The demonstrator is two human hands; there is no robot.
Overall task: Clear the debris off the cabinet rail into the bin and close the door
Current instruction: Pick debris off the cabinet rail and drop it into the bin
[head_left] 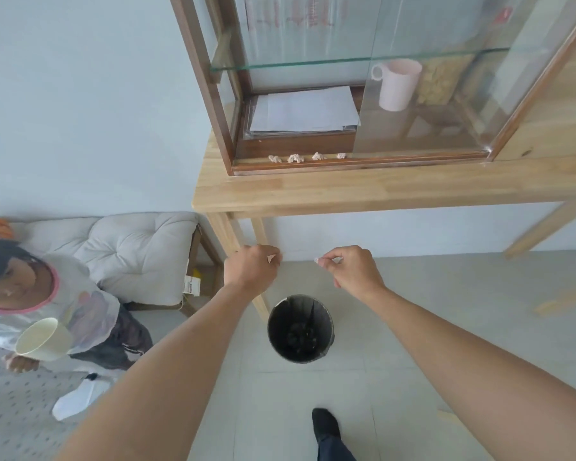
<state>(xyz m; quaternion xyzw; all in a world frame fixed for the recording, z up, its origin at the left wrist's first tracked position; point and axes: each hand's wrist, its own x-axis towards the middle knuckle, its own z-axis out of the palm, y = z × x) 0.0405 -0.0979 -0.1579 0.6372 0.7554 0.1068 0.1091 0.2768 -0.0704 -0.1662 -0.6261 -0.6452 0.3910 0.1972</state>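
Observation:
Several small crumpled paper scraps (296, 158) lie in a row on the bottom rail (396, 159) of a wood-and-glass cabinet. Its sliding glass door (446, 94) stands to the right, leaving the left half uncovered. Below the table, a round black bin (328, 319) sits on the floor. My left hand (251, 269) is closed above and left of the bin, a bit of paper showing between its fingers. My right hand (354, 269) pinches a small paper scrap (318, 260) above and right of the bin.
The cabinet rests on a light wooden table (346, 191), whose legs stand beside the bin. A pink mug (398, 84) and a stack of papers (306, 109) are inside. A child holding a cream cup (44, 339) stands at the left, by a cushioned seat (140, 251). My foot (326, 424) is near.

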